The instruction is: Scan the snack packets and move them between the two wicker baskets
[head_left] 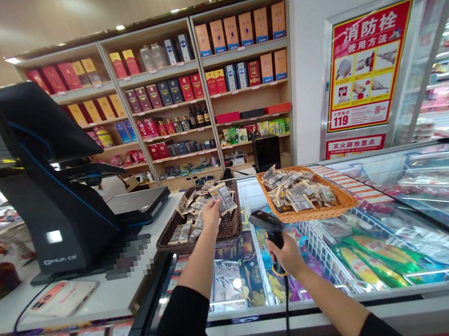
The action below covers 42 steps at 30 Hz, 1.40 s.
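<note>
My left hand (pixel 212 215) is closed on a small clear snack packet (pixel 223 197) above the dark brown wicker basket (pixel 234 229), where several similar packets lie. A black barcode scanner (pixel 266 221) is gripped upright in my right hand (pixel 288 251), its head pointing left and its cable hanging down. Just beyond the scanner, to the right, an orange wicker basket (pixel 341 203) holds more of these packets. Both baskets rest on the glass lid of a chest freezer (pixel 230 286).
On the left counter stand a black checkout terminal (pixel 67 227), a flat scale (pixel 144 199) and a phone (pixel 63 298). Bagged frozen food (pixel 362 259) lies under the glass. Shelves of boxed bottles (pixel 161 94) line the back wall, beside a red fire-hydrant sign (pixel 370 65).
</note>
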Each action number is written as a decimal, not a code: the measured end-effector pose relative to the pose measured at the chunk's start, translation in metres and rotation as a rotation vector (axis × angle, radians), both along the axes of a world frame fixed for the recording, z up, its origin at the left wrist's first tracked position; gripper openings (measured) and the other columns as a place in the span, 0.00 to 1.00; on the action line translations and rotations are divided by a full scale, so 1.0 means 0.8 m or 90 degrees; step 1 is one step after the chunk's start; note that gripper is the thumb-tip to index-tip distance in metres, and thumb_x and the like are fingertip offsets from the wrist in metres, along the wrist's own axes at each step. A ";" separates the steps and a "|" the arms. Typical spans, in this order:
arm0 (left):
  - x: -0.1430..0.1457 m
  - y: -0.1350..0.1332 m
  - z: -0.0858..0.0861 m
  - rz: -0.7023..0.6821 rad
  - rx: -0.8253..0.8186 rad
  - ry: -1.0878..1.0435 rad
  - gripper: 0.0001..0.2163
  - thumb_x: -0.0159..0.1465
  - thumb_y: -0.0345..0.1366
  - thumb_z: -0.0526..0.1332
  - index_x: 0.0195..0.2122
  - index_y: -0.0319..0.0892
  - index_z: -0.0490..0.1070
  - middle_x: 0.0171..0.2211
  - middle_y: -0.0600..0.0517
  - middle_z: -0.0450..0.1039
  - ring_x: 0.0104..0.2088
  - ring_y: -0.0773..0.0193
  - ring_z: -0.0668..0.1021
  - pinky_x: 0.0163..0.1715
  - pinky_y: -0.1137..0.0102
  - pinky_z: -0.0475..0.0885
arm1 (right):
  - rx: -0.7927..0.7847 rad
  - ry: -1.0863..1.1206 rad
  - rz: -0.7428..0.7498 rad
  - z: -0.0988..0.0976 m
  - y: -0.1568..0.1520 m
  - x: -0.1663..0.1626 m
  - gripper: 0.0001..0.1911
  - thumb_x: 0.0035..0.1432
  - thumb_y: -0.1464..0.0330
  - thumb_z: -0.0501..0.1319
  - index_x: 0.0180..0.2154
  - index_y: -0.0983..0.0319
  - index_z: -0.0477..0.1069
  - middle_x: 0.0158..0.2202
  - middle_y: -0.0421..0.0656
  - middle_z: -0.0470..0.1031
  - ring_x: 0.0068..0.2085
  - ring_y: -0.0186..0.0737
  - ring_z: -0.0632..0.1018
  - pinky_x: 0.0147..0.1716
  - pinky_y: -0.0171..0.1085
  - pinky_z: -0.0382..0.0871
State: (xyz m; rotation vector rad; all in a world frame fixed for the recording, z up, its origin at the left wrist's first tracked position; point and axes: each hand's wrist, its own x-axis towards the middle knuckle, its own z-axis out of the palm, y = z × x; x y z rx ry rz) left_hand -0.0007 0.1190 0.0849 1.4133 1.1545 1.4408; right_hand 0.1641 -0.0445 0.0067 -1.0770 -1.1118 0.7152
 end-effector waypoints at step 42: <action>0.213 -0.032 0.009 -0.210 0.129 0.433 0.20 0.49 0.33 0.65 0.45 0.44 0.73 0.39 0.48 0.77 0.42 0.55 0.76 0.41 0.70 0.67 | 0.137 0.339 -0.397 0.004 0.023 0.058 0.15 0.50 0.58 0.61 0.26 0.59 0.58 0.16 0.33 0.64 0.15 0.32 0.66 0.16 0.33 0.62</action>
